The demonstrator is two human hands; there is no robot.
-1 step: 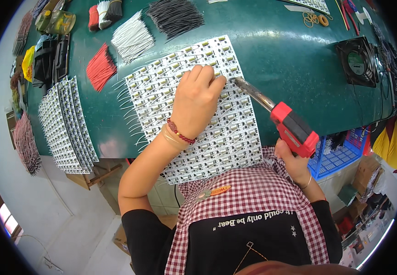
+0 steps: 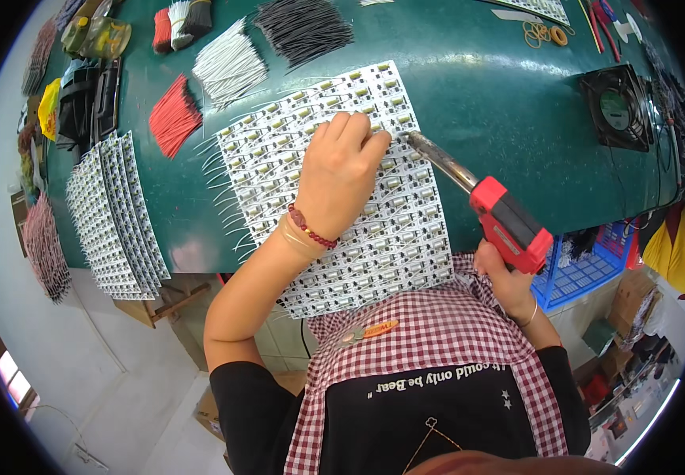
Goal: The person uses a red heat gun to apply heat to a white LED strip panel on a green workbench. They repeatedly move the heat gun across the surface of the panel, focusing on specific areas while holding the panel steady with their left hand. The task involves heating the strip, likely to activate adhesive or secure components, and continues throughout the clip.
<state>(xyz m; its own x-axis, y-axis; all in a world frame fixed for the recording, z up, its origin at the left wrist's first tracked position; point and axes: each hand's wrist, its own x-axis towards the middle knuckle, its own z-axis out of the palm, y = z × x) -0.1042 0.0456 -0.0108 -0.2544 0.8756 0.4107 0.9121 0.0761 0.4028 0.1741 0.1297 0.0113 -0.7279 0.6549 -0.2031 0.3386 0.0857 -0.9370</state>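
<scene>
Red-and-black plastic soldering gun (image 2: pixel 510 222) shifted slightly right, metal tip near left hand (image 2: pixel 338 162). Left fingers curled; cannot tell what they pinch. Right hand (image 2: pixel 508 286) wraps handle. White rectangular circuit-board panel (image 2: pixel 409 229) on green tabletop (image 2: pixel 477 87). Likely mid-soldering; next calls for steady tip.

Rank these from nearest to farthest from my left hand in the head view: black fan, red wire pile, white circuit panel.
1. White circuit panel: directly under the left hand.
2. Red wire pile: to its left.
3. Black fan: far right side.
</scene>
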